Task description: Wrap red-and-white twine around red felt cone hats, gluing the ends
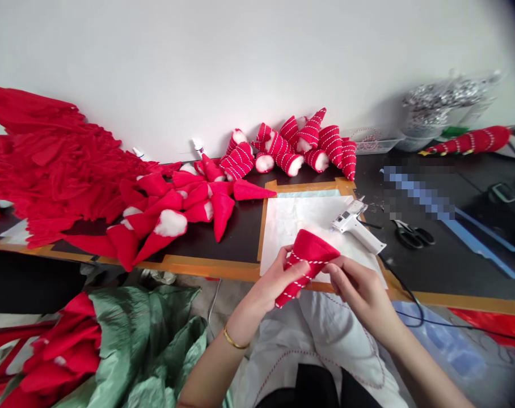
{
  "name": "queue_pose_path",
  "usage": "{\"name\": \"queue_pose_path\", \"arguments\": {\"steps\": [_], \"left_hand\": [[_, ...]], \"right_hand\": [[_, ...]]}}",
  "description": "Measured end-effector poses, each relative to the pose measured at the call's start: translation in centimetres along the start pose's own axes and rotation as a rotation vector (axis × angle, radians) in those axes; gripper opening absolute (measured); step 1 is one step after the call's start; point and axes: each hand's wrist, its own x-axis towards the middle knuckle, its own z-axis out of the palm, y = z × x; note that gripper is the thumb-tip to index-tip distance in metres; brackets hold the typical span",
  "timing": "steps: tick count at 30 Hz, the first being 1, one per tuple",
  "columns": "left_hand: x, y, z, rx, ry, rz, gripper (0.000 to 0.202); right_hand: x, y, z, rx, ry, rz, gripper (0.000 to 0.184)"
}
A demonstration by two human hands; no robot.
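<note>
My left hand [271, 284] is wrapped round a red felt cone [312, 248], its wide end up and its tip pointing down to the left. White stuffing shows at the wide end. Red-and-white twine [317, 352] winds round the cone and trails in a loop across my lap. At the cone's right edge, my right hand [357, 286] pinches the twine between thumb and fingers. A white glue gun [362, 231] lies just beyond, on a white sheet [283, 218] taped to the table.
Plain stuffed cones [170, 224] and a large heap of red felt [70, 164] lie left. Twine-wrapped cones [283, 148] sit by the wall. Scissors [413, 235], blue strips [470, 238] and a finished-looking decorated cone [474, 141] are right. A green sack [125, 328] stands below.
</note>
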Motion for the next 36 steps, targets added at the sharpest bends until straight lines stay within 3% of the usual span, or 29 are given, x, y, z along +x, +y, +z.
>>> {"name": "queue_pose_path", "arguments": {"steps": [4,9,13,18,23,30,36], "left_hand": [[-0.1,0.4,0.5,0.382,0.080,0.200,0.104],[0.4,-0.6,0.6,0.668,0.138,0.303,0.096],[0.3,-0.9,0.5,0.731,0.098,0.247,0.092],[-0.6,0.2,1.1,0.773,-0.076,0.140,0.085],[-0.7,0.4,0.6,0.756,-0.074,0.103,0.078],[0.4,0.3,-0.2,0.682,-0.133,0.135,0.100],[0.9,0.0,-0.3,0.660,-0.173,0.208,0.047]], "right_hand": [[0.4,-0.5,0.6,-0.097,0.001,-0.043,0.025],[2.1,-1.4,1.1,-0.691,-0.153,-0.141,0.014],[4.4,-2.6,0.6,-0.902,-0.264,-0.129,0.019],[7.2,-3.6,1.0,-0.948,-0.249,-0.102,0.023],[7.5,-2.6,1.9,-0.887,-0.180,-0.130,0.023],[7.1,-2.2,1.3,-0.735,-0.224,-0.118,0.019],[6.2,-2.4,1.0,-0.626,-0.338,-0.131,0.016]]}}
